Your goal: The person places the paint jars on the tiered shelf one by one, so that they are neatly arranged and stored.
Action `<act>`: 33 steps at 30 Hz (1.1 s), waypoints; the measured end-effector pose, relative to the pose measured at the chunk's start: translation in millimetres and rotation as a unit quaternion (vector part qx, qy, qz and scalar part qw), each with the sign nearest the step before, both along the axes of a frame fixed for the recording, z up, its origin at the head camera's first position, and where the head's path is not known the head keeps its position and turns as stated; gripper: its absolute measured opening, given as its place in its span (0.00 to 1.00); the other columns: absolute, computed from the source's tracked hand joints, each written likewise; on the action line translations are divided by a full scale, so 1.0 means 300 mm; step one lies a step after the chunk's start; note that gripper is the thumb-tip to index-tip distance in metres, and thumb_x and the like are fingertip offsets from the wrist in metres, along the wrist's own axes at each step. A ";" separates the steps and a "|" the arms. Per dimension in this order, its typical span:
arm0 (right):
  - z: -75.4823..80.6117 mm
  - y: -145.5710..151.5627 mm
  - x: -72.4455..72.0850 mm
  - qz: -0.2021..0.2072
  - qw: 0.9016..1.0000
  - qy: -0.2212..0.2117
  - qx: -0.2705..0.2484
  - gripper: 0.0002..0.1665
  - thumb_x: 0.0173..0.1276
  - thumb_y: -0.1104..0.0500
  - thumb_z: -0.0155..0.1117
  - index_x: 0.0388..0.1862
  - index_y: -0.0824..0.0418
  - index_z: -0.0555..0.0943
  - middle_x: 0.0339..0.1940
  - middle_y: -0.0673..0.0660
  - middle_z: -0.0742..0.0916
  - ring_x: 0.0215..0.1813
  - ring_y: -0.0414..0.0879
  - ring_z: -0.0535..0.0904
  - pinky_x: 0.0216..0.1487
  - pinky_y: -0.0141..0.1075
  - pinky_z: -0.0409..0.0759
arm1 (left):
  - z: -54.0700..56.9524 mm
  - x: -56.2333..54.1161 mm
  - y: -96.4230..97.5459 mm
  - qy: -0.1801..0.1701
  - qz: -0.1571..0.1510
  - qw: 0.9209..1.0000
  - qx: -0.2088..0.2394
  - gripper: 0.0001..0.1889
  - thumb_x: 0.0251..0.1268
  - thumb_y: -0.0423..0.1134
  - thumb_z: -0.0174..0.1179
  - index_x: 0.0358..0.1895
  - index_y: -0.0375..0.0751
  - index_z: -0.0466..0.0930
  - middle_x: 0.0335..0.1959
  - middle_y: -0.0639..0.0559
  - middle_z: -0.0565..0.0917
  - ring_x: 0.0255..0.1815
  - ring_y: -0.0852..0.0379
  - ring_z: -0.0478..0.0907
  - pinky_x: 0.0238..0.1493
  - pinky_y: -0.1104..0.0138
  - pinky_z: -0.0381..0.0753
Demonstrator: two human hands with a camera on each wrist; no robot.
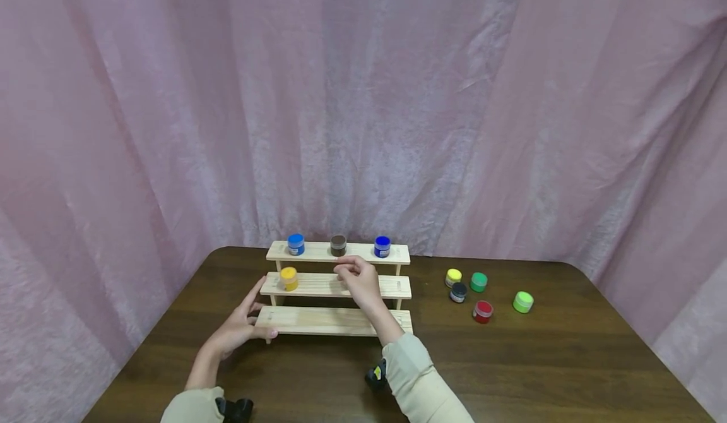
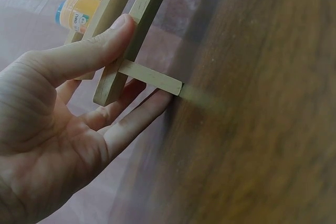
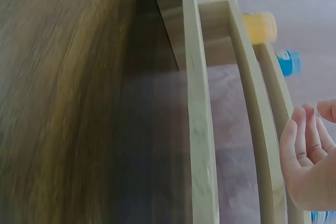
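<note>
A three-tier wooden stand (image 1: 324, 321) is on the table. My left hand (image 1: 235, 329) grips its left end. In the left wrist view the thumb (image 2: 105, 45) lies on the front of the lowest tier, with the other fingers behind it. My right hand (image 1: 361, 282) hovers over the middle tier, fingers loosely bent, and I see nothing in it. An orange-yellow paint jar (image 1: 289, 278) stands at that tier's left end. On the top tier are a light blue jar (image 1: 296, 244), a brown jar (image 1: 337, 245) and a dark blue jar (image 1: 382, 247).
Right of the stand, on the dark wooden table (image 1: 539, 360), stand more jars: yellow (image 1: 453, 277), black (image 1: 458, 293), green (image 1: 479, 281), red (image 1: 483, 311) and light green (image 1: 523, 302). A pink curtain (image 1: 363, 107) hangs behind the table.
</note>
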State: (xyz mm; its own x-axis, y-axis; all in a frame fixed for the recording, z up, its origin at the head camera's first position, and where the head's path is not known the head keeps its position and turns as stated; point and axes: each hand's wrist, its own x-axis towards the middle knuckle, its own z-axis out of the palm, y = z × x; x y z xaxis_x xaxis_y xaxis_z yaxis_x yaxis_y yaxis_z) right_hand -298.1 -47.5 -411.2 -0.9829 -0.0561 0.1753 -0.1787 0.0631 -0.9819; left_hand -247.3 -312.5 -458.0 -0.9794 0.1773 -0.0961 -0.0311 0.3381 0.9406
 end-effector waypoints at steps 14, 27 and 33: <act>-0.021 0.153 0.024 -0.069 0.997 0.003 -0.033 0.13 0.66 0.66 0.61 0.46 0.73 0.81 0.37 0.66 0.88 0.29 0.35 0.79 0.32 0.27 0.78 | -0.007 -0.005 -0.009 0.006 -0.019 1.000 0.003 0.65 0.50 0.30 0.73 0.79 0.65 0.29 0.63 0.26 0.64 0.51 0.43 0.79 0.51 0.56 0.76; -0.038 0.291 0.019 -0.143 0.987 0.012 -0.069 0.11 0.65 0.67 0.62 0.44 0.75 0.81 0.27 0.53 0.87 0.26 0.34 0.78 0.31 0.25 0.77 | -0.014 -0.012 -0.014 0.009 -0.029 1.000 0.007 0.65 0.51 0.30 0.72 0.78 0.65 0.27 0.64 0.25 0.62 0.50 0.44 0.79 0.49 0.58 0.76; -0.045 0.384 0.015 -0.178 0.980 0.013 -0.090 0.12 0.66 0.67 0.61 0.45 0.74 0.80 0.27 0.48 0.86 0.27 0.33 0.79 0.33 0.26 0.78 | -0.016 -0.014 -0.012 0.009 -0.032 0.999 0.018 0.65 0.51 0.28 0.71 0.78 0.64 0.26 0.64 0.25 0.62 0.49 0.44 0.79 0.47 0.60 0.76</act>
State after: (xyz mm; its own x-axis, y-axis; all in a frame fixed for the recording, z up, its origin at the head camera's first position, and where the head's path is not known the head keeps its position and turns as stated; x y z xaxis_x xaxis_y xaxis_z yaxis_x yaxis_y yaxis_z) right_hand -293.5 67.8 -424.6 -0.9297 0.3230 0.1772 -0.2027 -0.0469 -0.9781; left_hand -251.5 -316.1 -462.8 -0.9677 0.2420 -0.0704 0.0068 0.3041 0.9526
